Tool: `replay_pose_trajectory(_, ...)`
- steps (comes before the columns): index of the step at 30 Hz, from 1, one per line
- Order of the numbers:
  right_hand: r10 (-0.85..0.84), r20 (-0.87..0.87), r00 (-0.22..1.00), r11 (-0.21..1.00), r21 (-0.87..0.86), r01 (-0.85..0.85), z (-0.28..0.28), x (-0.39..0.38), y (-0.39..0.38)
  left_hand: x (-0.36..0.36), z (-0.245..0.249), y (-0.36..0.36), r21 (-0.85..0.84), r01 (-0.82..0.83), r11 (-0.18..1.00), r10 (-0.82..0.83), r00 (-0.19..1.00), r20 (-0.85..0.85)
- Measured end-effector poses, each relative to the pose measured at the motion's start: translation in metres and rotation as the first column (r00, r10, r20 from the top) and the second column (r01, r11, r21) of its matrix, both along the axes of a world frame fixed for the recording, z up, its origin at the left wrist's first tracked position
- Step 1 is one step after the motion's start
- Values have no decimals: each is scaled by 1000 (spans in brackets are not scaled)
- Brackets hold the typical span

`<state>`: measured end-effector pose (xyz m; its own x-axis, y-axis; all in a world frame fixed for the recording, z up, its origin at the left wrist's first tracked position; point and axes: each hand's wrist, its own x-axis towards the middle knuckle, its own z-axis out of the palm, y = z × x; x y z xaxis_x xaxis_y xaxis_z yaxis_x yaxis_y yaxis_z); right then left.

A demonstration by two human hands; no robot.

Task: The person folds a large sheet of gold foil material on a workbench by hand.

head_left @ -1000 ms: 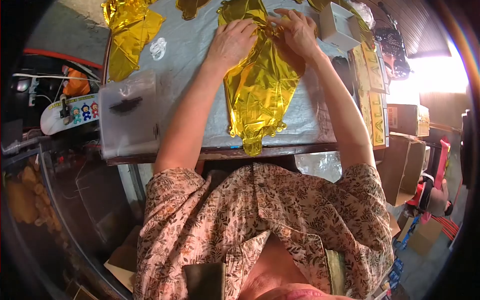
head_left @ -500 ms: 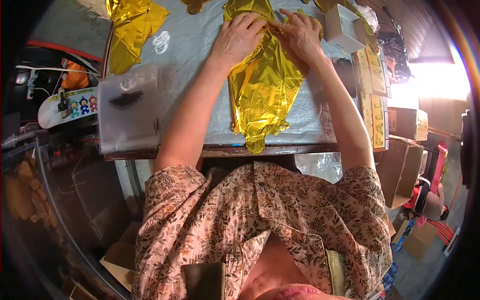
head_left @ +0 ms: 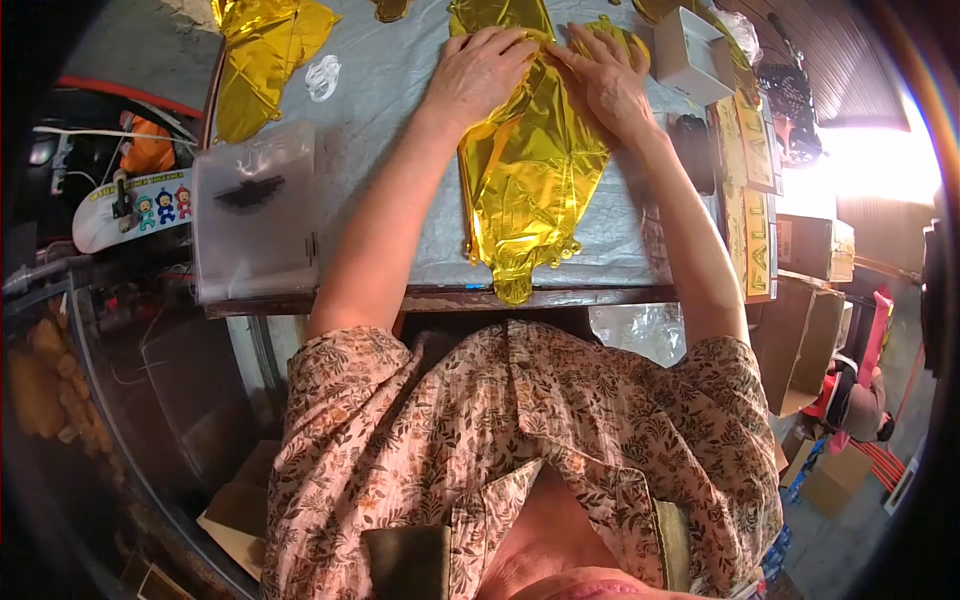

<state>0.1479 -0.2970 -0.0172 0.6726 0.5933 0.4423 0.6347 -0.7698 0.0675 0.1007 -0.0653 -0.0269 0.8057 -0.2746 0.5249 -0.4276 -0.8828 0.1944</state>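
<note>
Head view: left hand (head_left: 480, 78) and right hand (head_left: 608, 88) press shiny gold foil (head_left: 535, 195); whether the fingers pinch it cannot be told.

The left hand (head_left: 482, 76) is now closer to the right hand (head_left: 610, 88) than it was at first. The right hand's fingers are straighter and spread wider than before. More of the gold foil (head_left: 537, 175) shows just past those fingers, and its pinched middle looks flatter.

shirt (head_left: 520, 420): pinkish beige, dark leaf print, rust flowers
sleeves (head_left: 350, 370): short, loose
collar (head_left: 510, 490): open, matching print
left hand (head_left: 480, 75), right hand (head_left: 608, 85): bare
</note>
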Motion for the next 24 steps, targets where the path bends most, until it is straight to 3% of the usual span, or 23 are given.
replay_pose_trajectory(5, -39, -54, 998, 994, -100, 33, 2, -1, -7, 3, -3, 1, -8, 26, 1000, -26, 1000, -14)
replay_pose_trajectory(7, 30, -98, 995, 999, 46, -26, 11, -3, -11, 5, -3, 1, -10, 35, 999, -35, 999, -25)
replay_pose_trajectory(8, 25, -97, 995, 999, 41, -21, 19, -6, -15, 5, -5, 1, -21, 27, 999, -27, 999, -20)
replay_pose_trajectory(10, -227, -328, 917, 911, 262, 319, 38, -15, -27, 6, -8, 1, -41, 18, 999, -19, 1000, -14)
replay_pose_trajectory(11, -231, -326, 917, 912, 255, 320, 46, -22, -27, 6, -9, 1, -36, 12, 999, -13, 1000, -9)
replay_pose_trajectory(13, -545, -423, 724, 815, -65, 575, 56, -34, -25, 7, -9, 2, -33, 16, 999, -16, 1000, 0)
replay_pose_trajectory(17, -600, -288, 746, 785, -32, 619, 31, -33, -21, 9, -9, 1, -45, 17, 999, -18, 1000, -6)
replay_pose_trajectory(19, -609, -327, 722, 765, -2, 644, 30, -34, -17, 9, -10, 2, -57, 17, 998, -17, 1000, 2)
replay_pose_trajectory(24, -613, -238, 753, 746, 141, 651, 14, -28, -16, 10, -13, 1, -55, 2, 998, -2, 1000, 4)
